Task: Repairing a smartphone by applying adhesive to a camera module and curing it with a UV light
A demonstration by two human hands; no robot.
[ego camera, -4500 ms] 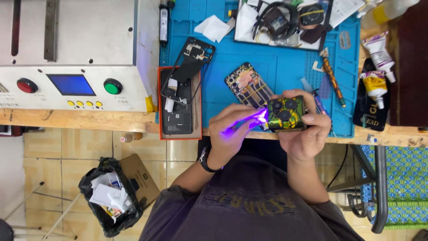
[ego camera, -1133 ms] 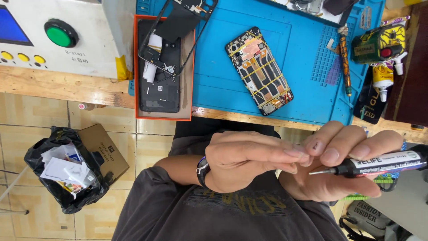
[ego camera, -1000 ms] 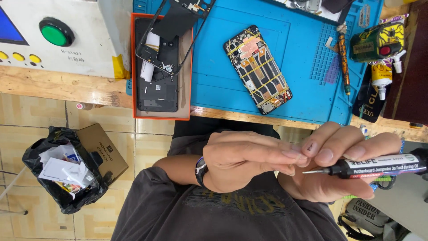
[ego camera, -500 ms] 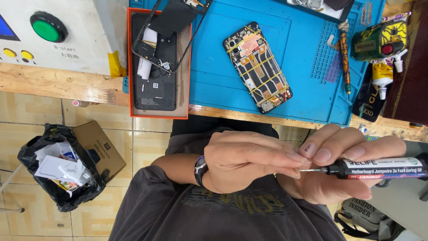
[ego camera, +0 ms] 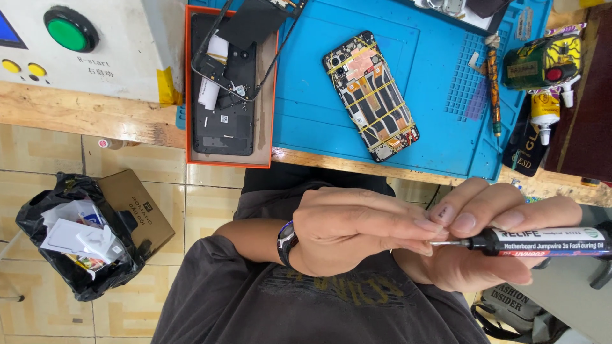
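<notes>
My right hand (ego camera: 491, 245) grips a black syringe-shaped tube (ego camera: 542, 241) with a white label and a thin metal needle tip pointing left. The fingertips of my left hand (ego camera: 357, 229) pinch at that needle tip; a dark watch sits on the wrist. Both hands are held over my lap, below the bench edge. On the blue mat (ego camera: 440, 95) above lies an opened phone (ego camera: 371, 95) with its yellow-taped board showing, apart from both hands.
An orange tray (ego camera: 264, 137) holds a black phone frame and loose parts. A white machine with a green button (ego camera: 70, 28) stands at left. Small bottles (ego camera: 542, 64) and a thin tool lie at right. A black rubbish bag (ego camera: 76, 236) and cardboard box sit on the tiled floor.
The lit purple lamp and small yellow-black bottle held over the bench edge 4.5 s ago are gone from my hands. In the last second the view drifted slightly; my hands stay on the tube.
</notes>
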